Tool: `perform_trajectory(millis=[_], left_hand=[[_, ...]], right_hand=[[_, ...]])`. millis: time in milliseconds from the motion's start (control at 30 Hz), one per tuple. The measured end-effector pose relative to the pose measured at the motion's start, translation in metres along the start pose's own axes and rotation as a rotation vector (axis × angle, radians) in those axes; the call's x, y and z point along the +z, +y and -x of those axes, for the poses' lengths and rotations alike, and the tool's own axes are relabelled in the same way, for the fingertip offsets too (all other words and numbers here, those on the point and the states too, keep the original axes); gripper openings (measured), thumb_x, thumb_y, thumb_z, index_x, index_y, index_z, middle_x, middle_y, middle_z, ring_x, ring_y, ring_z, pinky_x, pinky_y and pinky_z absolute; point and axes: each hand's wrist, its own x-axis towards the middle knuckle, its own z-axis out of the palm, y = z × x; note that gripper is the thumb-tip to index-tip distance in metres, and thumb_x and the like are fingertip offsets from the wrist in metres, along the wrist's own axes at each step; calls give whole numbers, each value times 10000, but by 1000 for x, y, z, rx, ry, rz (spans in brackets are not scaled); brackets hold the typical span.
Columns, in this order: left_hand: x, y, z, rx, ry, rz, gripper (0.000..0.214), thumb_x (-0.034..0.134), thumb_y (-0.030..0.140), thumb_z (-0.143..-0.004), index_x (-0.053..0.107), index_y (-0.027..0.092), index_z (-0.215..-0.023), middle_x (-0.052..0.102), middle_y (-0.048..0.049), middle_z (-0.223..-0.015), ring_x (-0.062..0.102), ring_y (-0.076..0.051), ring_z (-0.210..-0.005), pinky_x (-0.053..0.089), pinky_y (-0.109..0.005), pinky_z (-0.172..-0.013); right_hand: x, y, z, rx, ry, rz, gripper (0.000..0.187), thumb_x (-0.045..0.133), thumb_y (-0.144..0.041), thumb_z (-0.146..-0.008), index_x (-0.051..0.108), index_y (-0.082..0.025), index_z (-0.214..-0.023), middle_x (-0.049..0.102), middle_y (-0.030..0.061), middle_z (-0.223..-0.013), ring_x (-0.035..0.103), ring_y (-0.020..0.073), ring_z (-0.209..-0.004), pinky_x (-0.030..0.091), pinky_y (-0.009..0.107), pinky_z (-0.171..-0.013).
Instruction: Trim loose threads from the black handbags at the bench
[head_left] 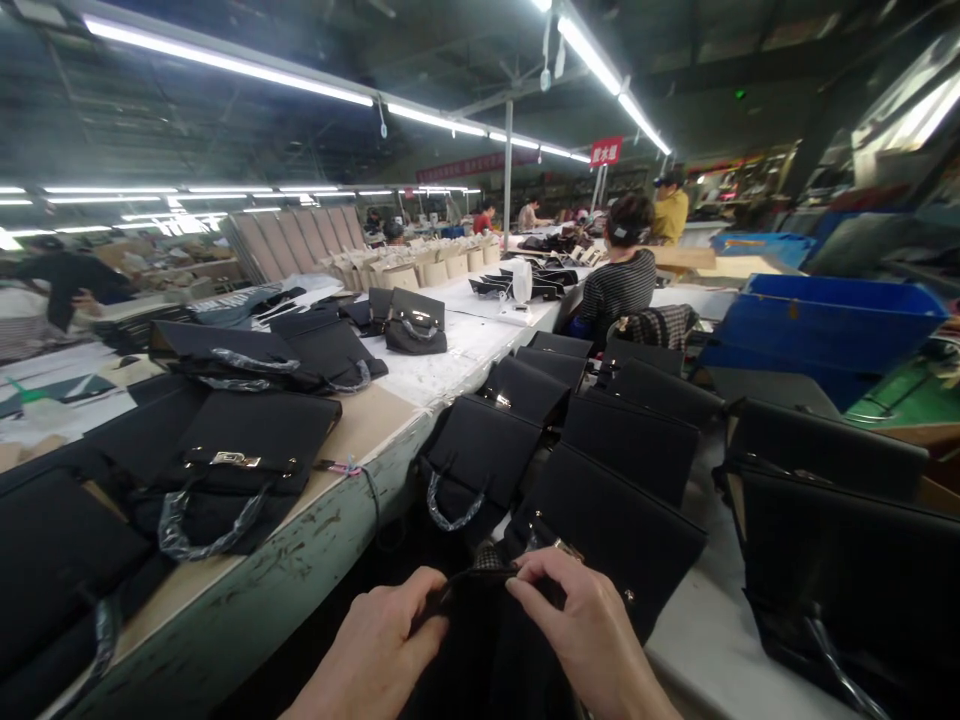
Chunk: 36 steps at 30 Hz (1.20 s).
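My left hand [394,630] is closed, thumb and fingers pinching one end of a dark edge of black material [480,577]. Its other end is pinched between the thumb and fingertips of my right hand [581,620]. The material hangs down between my hands into deep shadow, so I cannot make out whether it is part of a bag. Just beyond my right hand lies a black handbag [600,520] with gold-coloured metal fittings. Another black handbag [480,450], its handle wrapped in clear plastic, sits ahead of my hands.
On the left, a long workbench [352,545] carries several black handbags [247,430] and a pair of pink-handled scissors [345,467] at its edge. More black bags [832,540] stand at right. Farther off are a seated person [619,280] and large blue bins [825,325].
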Motion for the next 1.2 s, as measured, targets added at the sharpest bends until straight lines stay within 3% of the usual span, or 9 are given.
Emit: perform_trajectory(millis=[433,800,1200], left_hand=[[12,17,2,-8,12,-44,169,495,255,-842,651,249,-906,496,43,-618,502,-152,-617,254,-239,-570],[13,8,-5,42,-63,-85,238,462,256,-835,662,242,-962,494,44,-618,512,-140,-605,283,-213,-554],[11,-3,-10,53,-56,-30,221,479,258,-833,666,244,-950,504,49,-623,509,-134,-605,302,-205,-560]], right_hand=[[-6,8,7,61,90,10,151,617,-257,-843,641,-227,-697,732,19,-874,674,229,-824,472,335,-773],[-7,13,3,87,101,-27,150,663,-230,-808,651,-225,-659,740,-7,-891,676,204,-849,464,301,-789],[-7,21,-2,-100,27,6,141,555,-152,-830,625,-223,-732,717,-1,-954,666,178,-874,471,280,-811]])
